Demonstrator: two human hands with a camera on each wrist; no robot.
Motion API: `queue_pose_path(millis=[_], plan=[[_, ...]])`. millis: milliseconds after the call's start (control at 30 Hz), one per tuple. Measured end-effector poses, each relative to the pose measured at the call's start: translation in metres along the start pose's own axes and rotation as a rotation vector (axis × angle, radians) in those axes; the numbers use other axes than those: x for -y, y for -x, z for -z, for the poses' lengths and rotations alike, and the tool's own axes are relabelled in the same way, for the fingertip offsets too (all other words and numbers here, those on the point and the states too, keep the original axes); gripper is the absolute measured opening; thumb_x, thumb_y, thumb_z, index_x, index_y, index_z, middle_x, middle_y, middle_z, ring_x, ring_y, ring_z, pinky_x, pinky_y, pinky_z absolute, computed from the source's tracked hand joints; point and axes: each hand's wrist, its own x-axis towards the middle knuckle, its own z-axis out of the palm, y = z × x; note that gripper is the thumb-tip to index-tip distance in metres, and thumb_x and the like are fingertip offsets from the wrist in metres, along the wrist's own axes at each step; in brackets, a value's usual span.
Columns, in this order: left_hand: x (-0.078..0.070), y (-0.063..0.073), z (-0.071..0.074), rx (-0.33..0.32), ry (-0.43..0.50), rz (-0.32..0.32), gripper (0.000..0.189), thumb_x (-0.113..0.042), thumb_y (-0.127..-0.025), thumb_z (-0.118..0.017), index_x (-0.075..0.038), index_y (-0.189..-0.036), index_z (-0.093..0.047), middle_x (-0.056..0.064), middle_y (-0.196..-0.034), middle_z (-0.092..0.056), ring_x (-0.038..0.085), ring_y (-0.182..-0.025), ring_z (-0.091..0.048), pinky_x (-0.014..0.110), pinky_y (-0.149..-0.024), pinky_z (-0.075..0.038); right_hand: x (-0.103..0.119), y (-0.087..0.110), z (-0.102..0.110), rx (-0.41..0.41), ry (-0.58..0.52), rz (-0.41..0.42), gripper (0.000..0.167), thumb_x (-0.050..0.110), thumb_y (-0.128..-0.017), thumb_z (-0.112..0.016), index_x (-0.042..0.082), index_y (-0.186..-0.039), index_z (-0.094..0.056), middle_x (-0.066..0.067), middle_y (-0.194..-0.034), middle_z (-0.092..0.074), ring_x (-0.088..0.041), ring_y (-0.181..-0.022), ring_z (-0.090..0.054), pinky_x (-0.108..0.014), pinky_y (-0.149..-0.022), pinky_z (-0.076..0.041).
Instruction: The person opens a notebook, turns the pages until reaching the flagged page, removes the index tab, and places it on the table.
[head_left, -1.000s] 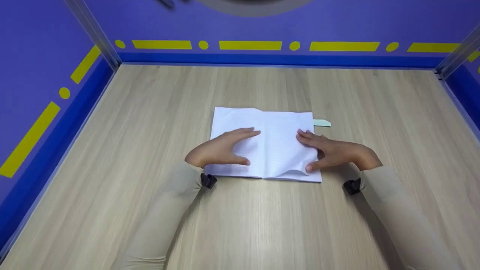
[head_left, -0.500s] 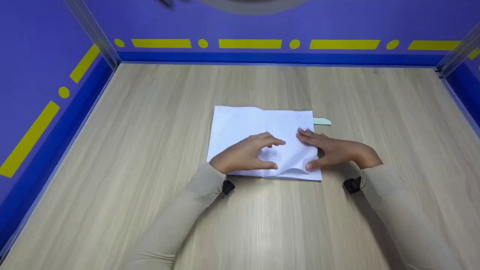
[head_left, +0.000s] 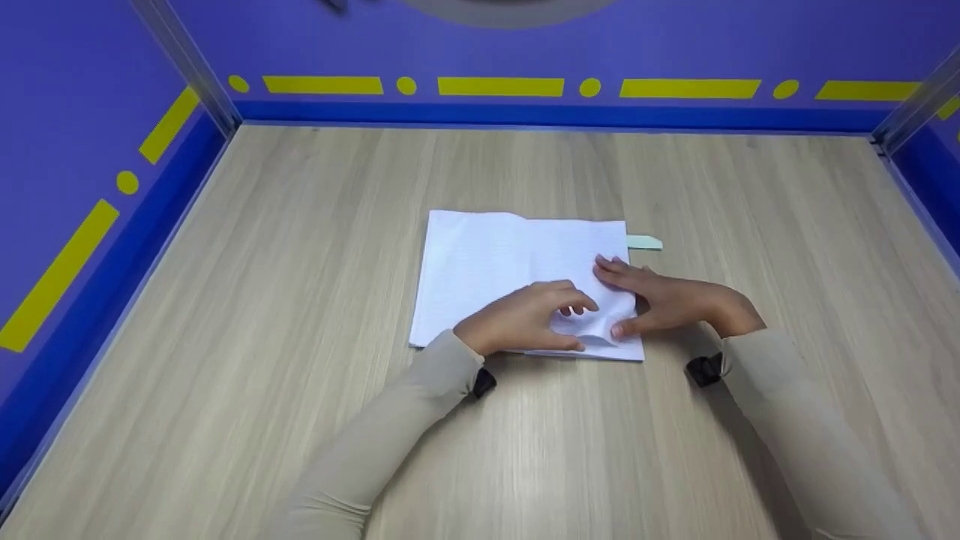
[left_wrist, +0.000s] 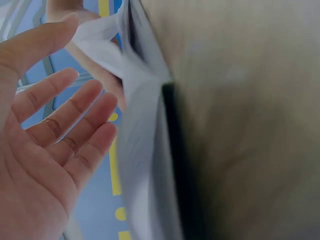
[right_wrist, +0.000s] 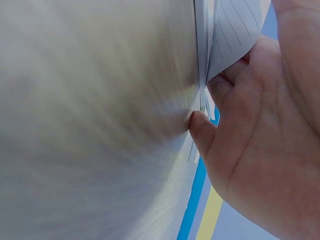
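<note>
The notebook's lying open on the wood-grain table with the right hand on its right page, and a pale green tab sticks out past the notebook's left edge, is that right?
Not quite: the head view shows the pale green tab sticking out past the right edge of the notebook, not the left. The rest holds, with the right hand on the right page.

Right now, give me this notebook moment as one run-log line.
notebook: open on table | left hand: over it, holding nothing | right hand: touching bulging right page | pale green tab: sticks out right
</note>
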Motion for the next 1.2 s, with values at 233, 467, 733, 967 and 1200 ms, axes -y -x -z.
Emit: queue_pose_path(millis=[233,467,733,967,1200], plan=[[-0.0060,-0.0062,-0.0037,0.023,-0.026,-0.007,0.041,-0.026,-0.086,-0.072,-0.012,-0.123,-0.063,0.003,-0.112,-0.063,0.014,-0.104,-0.059,0.021,-0.091,-0.046,-0.0014,-0.0007,-0.0007,-0.006,-0.001,0.014,0.095,0.039,-0.086,-0.069,0.002,-0.153,-0.013,-0.017,-0.162,-0.002,-0.039,-0.148,0.003,-0.064,-0.114,0.001],[-0.0066,-0.0084,-0.0060,0.000,-0.007,-0.043,0.033,-0.018,-0.088,-0.070,-0.010,-0.119,-0.066,0.004,-0.113,-0.064,0.016,-0.102,-0.061,0.020,-0.091,-0.046,0.0001,-0.0004,-0.0022,-0.015,0.005,0.024,0.094,0.040,-0.087,-0.069,0.001,-0.153,-0.014,-0.018,-0.161,-0.003,-0.040,-0.148,0.002,-0.064,-0.114,0.000],[-0.0037,-0.0083,-0.0070,-0.029,-0.001,-0.074,0.027,-0.012,-0.089,-0.067,-0.009,-0.116,-0.069,0.006,-0.110,-0.065,0.016,-0.097,-0.064,0.019,-0.087,-0.047,-0.0011,-0.0020,-0.0028,-0.022,0.009,0.023,0.095,0.041,-0.086,-0.069,0.002,-0.153,-0.014,-0.018,-0.162,-0.003,-0.038,-0.148,0.002,-0.064,-0.114,0.000],[-0.0030,-0.0088,-0.0056,-0.038,0.005,-0.076,0.027,-0.009,-0.091,-0.064,-0.008,-0.117,-0.069,0.008,-0.110,-0.065,0.016,-0.095,-0.065,0.020,-0.086,-0.050,-0.0010,-0.0005,-0.0038,-0.051,-0.003,-0.004,0.097,0.044,-0.082,-0.072,0.005,-0.153,-0.020,-0.014,-0.163,-0.003,-0.037,-0.149,0.004,-0.063,-0.115,-0.004],[-0.0018,-0.0091,-0.0031,-0.072,0.000,-0.073,0.026,-0.007,-0.092,-0.060,-0.007,-0.116,-0.069,0.008,-0.111,-0.067,0.016,-0.095,-0.065,0.019,-0.086,-0.049,-0.0029,0.0005,-0.0029,-0.088,-0.024,-0.050,0.106,0.047,-0.077,-0.077,0.008,-0.154,-0.015,-0.012,-0.163,0.003,-0.034,-0.149,0.007,-0.060,-0.116,-0.008]])
